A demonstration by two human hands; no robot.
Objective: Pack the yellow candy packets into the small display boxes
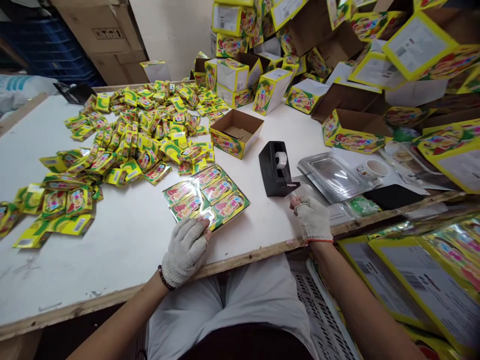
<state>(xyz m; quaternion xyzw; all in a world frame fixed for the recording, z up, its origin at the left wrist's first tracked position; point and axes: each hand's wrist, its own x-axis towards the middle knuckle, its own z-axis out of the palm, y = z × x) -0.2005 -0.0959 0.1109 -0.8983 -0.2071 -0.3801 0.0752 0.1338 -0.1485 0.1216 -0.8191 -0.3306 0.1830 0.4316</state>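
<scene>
My left hand (185, 250), in a white knit glove, rests on the near edge of a clear-wrapped tray of green and yellow snack packets (206, 196) lying on the white table (123, 235). My right hand (312, 217), also gloved, is at the front of a black tape dispenser (276, 169), with its fingertips pinched by the cutter; whether tape is between them I cannot tell. An open yellow carton (236, 132) stands just behind the tray.
A big heap of loose yellow-green packets (123, 140) covers the table's left and middle. Stacked yellow cartons (337, 60) pile up at the back right. Clear plastic trays (330, 175) and a white cup (373, 170) lie right of the dispenser. Flat yellow boxes (423, 280) sit below right.
</scene>
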